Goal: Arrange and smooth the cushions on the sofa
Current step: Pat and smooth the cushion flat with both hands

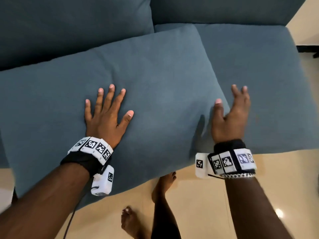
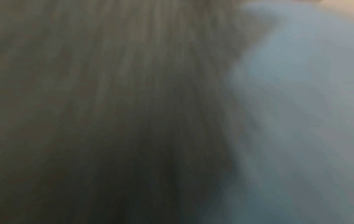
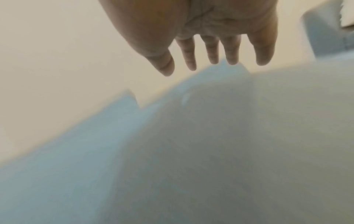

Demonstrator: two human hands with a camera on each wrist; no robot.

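Note:
A large blue-grey cushion (image 1: 151, 80) lies askew on the sofa seat (image 1: 259, 69), its near corner hanging over the front edge above the floor. My left hand (image 1: 107, 114) presses flat on the cushion's top, fingers spread and straight. My right hand (image 1: 231, 114) is at the cushion's right edge, fingers straight, thumb on the cushion and the other fingers over the seat beside it. In the right wrist view the right hand (image 3: 210, 50) shows open with straight fingers above blurred blue fabric (image 3: 95, 166). The left wrist view is dark and blurred, with only blue fabric (image 2: 296, 106) visible.
A back cushion (image 1: 69, 28) stands upright at the rear left, another (image 1: 224, 9) at the rear right. Shiny beige floor (image 1: 207, 195) lies in front of the sofa, with my bare feet (image 1: 164, 185) on it. A dark object (image 1: 309, 50) sits at the right edge.

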